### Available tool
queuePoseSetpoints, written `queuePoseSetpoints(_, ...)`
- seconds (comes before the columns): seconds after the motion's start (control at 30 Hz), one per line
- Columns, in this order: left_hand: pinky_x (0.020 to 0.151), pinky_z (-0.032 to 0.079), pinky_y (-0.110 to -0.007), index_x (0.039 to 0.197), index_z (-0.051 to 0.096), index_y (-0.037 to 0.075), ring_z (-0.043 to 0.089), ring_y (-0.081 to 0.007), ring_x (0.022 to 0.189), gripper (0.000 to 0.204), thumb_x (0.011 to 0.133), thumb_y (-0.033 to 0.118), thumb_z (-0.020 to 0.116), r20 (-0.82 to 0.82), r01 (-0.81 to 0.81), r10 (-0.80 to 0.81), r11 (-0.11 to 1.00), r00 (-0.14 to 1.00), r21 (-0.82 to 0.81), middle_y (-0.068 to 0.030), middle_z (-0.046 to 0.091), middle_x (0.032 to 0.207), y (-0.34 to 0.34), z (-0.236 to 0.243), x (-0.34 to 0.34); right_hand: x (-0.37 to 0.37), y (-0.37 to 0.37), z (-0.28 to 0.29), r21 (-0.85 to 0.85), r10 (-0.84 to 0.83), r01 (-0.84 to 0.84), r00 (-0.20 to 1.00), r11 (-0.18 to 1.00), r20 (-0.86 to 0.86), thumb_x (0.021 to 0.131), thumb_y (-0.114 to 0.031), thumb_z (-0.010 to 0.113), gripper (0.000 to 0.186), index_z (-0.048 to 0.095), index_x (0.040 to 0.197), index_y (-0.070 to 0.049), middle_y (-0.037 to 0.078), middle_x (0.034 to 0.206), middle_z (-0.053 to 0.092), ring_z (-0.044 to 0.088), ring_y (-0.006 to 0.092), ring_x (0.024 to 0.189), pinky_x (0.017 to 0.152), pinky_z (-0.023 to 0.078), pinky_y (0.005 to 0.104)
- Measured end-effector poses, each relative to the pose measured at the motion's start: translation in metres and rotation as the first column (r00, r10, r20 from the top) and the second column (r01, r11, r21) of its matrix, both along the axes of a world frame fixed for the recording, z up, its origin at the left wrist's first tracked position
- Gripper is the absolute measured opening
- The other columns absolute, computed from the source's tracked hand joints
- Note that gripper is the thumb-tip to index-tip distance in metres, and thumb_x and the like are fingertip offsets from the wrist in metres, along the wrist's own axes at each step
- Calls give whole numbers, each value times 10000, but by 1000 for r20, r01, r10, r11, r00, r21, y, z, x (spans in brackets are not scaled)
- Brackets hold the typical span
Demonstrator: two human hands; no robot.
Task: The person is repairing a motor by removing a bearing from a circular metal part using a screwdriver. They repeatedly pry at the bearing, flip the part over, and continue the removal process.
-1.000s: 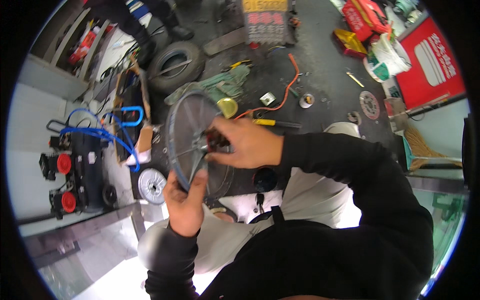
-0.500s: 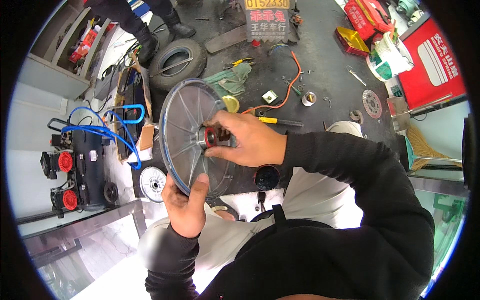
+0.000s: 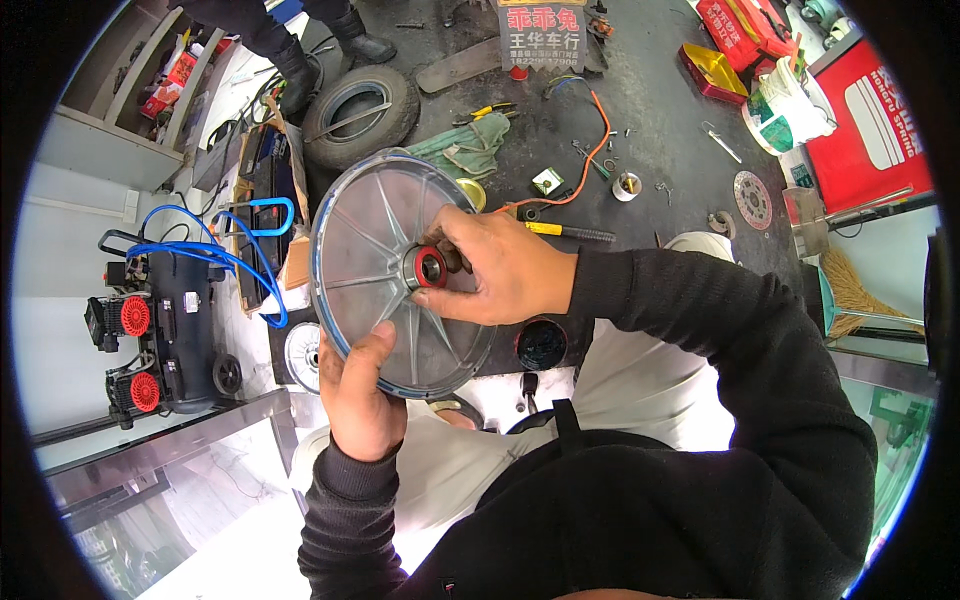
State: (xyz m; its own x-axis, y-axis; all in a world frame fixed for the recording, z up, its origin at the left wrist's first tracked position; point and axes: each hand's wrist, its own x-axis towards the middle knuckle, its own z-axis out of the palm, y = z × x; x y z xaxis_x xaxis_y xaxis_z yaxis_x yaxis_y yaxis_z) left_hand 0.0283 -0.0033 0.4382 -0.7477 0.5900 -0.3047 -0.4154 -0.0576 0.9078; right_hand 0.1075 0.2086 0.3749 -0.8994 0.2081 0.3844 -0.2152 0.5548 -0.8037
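My left hand (image 3: pixel 362 395) grips the lower left rim of a round, spoked silver metal part (image 3: pixel 371 228), with the thumb lying on its face. My right hand (image 3: pixel 500 270) is at the middle of that part, its thumb and bent fingers closed around a red-ringed bearing (image 3: pixel 428 265) on the hub. A smaller white-silver disc (image 3: pixel 302 357) lies low on the left, partly hidden by my left hand. A yellow-handled tool (image 3: pixel 565 232), a green rag (image 3: pixel 470 145) and a round black dish (image 3: pixel 541 345) lie around the held part.
A tyre (image 3: pixel 355 120) and another person's booted legs (image 3: pixel 355 40) are at the top left. A compressor (image 3: pixel 180 330) with blue hoses stands left. An orange cable (image 3: pixel 590 160), perforated disc (image 3: pixel 753 200), white bucket (image 3: pixel 785 105) and broom (image 3: pixel 850 295) are to the right.
The metal part has turned its face more toward me and shifted slightly left and up. My left thumb has risen with it; my right fingers stay around the bearing at the hub.
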Motion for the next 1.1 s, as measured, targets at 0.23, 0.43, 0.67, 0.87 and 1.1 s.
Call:
queuePoseSetpoints(0.23,1117,454,-382,1491,510,-13,607,-255,1244,585,927,66,643,-331,111,-168,977,928,-184,-147,598,1410,-12,-12,-6,-2,-7,1,172,-85,115,981,978,-172,820,-330,912,574,583,1138,16,193,918,718,752,338,800,723,590,422)
queuePoseSetpoints(0.43,1084,502,-431,1326,613,-34,664,-311,1179,458,932,196,660,-144,-16,-9,985,990,-174,-159,671,1313,-13,-14,-8,-4,2,17,-278,-38,31,999,960,-19,913,-310,834,497,583,1194,15,115,963,695,730,262,802,744,588,373)
queuePoseSetpoints(0.67,1092,539,-539,1403,579,-51,695,-388,1202,629,887,297,674,121,-117,74,910,990,398,-222,698,1327,-50,7,-17,26,67,66,-972,134,-168,980,167,-146,1055,-550,455,669,562,1438,-11,150,1205,670,637,222,844,703,540,366)
queuePoseSetpoints(0.87,1287,314,-600,1665,269,24,409,-420,1526,1135,795,373,908,157,-60,4,934,988,352,-201,410,1662,-94,21,5,22,96,63,-975,26,-41,999,219,-36,1101,-466,501,491,658,1282,-37,95,1057,682,607,143,745,649,508,302)
queuePoseSetpoints(1.1,1298,282,-575,1656,215,-66,385,-434,1534,1145,806,432,798,12,63,-92,758,996,650,-294,370,1655,-79,16,1,18,89,49,-936,-53,157,988,314,148,1091,-454,574,416,678,1169,-58,92,989,718,606,142,723,662,511,306)
